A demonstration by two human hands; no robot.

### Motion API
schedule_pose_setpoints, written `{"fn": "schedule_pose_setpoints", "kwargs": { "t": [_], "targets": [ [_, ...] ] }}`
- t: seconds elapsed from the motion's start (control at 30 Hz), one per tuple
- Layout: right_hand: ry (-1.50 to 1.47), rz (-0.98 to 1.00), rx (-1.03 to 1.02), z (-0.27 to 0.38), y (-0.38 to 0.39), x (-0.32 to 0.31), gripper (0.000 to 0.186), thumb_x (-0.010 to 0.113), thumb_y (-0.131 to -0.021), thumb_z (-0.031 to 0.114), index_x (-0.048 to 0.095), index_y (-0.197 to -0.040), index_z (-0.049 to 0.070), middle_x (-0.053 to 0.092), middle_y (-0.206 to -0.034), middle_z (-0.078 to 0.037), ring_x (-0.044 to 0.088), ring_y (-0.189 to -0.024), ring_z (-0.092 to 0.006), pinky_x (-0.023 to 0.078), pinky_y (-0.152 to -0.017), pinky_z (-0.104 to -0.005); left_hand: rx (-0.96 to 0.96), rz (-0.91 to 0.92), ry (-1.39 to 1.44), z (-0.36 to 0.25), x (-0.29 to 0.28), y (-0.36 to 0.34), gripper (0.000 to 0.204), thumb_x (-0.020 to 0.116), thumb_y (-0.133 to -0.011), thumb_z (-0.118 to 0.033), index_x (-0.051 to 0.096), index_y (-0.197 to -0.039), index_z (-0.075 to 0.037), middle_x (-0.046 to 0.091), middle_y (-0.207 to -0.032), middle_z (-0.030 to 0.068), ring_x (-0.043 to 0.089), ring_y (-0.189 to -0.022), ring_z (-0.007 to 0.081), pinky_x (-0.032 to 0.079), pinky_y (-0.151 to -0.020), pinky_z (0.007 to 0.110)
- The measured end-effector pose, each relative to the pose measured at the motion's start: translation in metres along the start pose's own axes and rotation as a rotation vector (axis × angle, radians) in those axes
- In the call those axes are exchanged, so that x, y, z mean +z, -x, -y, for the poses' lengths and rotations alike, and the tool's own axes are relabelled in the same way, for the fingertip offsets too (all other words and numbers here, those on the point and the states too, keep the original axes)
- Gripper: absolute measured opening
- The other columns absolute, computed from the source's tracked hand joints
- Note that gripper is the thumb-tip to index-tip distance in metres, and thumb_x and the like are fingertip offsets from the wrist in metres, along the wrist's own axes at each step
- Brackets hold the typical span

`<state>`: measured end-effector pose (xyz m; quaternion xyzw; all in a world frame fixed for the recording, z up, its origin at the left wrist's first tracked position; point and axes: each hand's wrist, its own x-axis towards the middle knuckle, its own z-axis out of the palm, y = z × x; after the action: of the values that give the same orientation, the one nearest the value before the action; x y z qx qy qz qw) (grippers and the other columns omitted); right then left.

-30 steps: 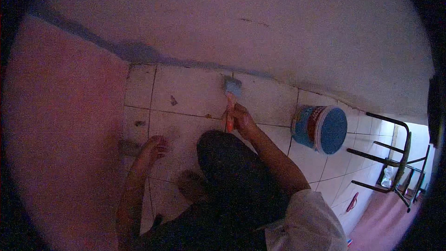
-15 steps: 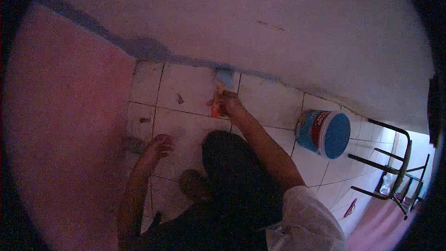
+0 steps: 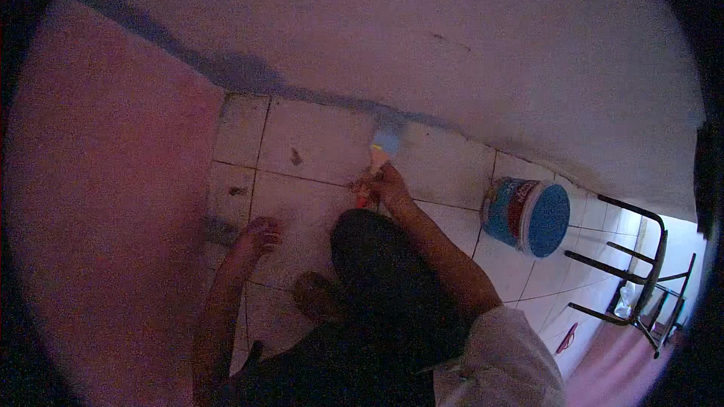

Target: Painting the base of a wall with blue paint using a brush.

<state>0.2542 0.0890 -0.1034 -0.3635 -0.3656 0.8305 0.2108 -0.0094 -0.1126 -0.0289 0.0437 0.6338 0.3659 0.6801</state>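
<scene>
A paintbrush (image 3: 377,154) with an orange handle and blue-coated head is gripped in my right hand (image 3: 381,185), its head over the white tiles just below a blue-grey band (image 3: 320,98) along the foot of the white wall (image 3: 452,15). Whether the bristles touch the floor or wall is hard to tell. My left hand (image 3: 264,234) hangs near the pink wall (image 3: 113,181), fingers loosely bent and apart, holding nothing. My dark-trousered knee (image 3: 377,256) lies between both forearms.
To the right a bucket (image 3: 520,215) with blue and red sides sits on the tiled floor (image 3: 302,136). Beyond it are black metal furniture frames (image 3: 641,279), a red sandal (image 3: 567,338) and a pale bag (image 3: 624,301). Small dark scraps (image 3: 296,157) lie near the corner.
The brush in my right hand went up and left along the wall's foot, then came back right and slightly down. My left hand has barely moved; the view shifted slightly.
</scene>
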Motion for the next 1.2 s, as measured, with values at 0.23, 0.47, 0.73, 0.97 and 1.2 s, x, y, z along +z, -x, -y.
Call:
{"fn": "schedule_pose_setpoints", "kwargs": {
  "t": [0.23,0.47,0.73,0.97,1.2],
  "targets": [
    [0.173,-0.307,0.229,0.028,0.009,0.004,0.011,0.056,-0.084,0.014,0.051,-0.087,0.004,0.060,-0.074,-0.009,0.054,-0.056,-0.0160,0.039,-0.045,-0.0286,-0.016,-0.007,-0.047,-0.002,0.004,-0.005,0.038,0.052,-0.085,-0.041,0.054,-0.108,-0.011,0.059,-0.101,0.0039,0.057,-0.088,0.0184,0.042,-0.077,0.034],
    [0.037,-0.297,0.056,0.027,-0.026,0.007,0.015,0.055,-0.083,0.017,0.052,-0.088,0.003,0.057,-0.065,-0.008,0.054,-0.052,-0.0183,0.040,-0.044,-0.0314,-0.003,0.084,-0.027,-0.001,0.005,-0.009,0.038,0.051,-0.086,-0.040,0.053,-0.110,-0.010,0.059,-0.103,0.0040,0.057,-0.089,0.0181,0.043,-0.077,0.034],
    [0.086,-0.311,-0.069,0.068,0.076,0.010,0.017,0.052,-0.089,0.023,0.051,-0.091,0.006,0.053,-0.062,-0.003,0.045,-0.047,-0.0106,0.036,-0.041,-0.0258,0.032,0.185,-0.354,-0.058,0.022,0.004,0.037,0.049,-0.088,-0.039,0.052,-0.111,-0.011,0.058,-0.103,0.0033,0.057,-0.088,0.0179,0.043,-0.080,0.034],
    [0.471,-0.695,-0.187,0.168,0.266,-0.053,0.025,0.056,-0.088,0.030,0.062,-0.087,0.006,0.055,-0.064,0.000,0.044,-0.052,-0.0071,0.035,-0.047,-0.0233,0.222,0.293,-0.522,-0.150,0.081,0.035,0.034,0.048,-0.087,-0.038,0.051,-0.110,-0.012,0.056,-0.104,0.0028,0.054,-0.092,0.0166,0.039,-0.081,0.032],
    [1.905,-1.316,0.051,0.235,0.346,-0.114,0.042,0.058,-0.081,0.044,0.065,-0.084,0.003,0.065,-0.075,-0.011,0.058,-0.066,-0.0250,0.046,-0.061,-0.0393,0.203,0.394,-0.784,-0.170,0.129,0.054,0.034,0.046,-0.089,-0.038,0.050,-0.111,-0.012,0.056,-0.103,0.0038,0.053,-0.093,0.0162,0.038,-0.080,0.032]
  ]
}}
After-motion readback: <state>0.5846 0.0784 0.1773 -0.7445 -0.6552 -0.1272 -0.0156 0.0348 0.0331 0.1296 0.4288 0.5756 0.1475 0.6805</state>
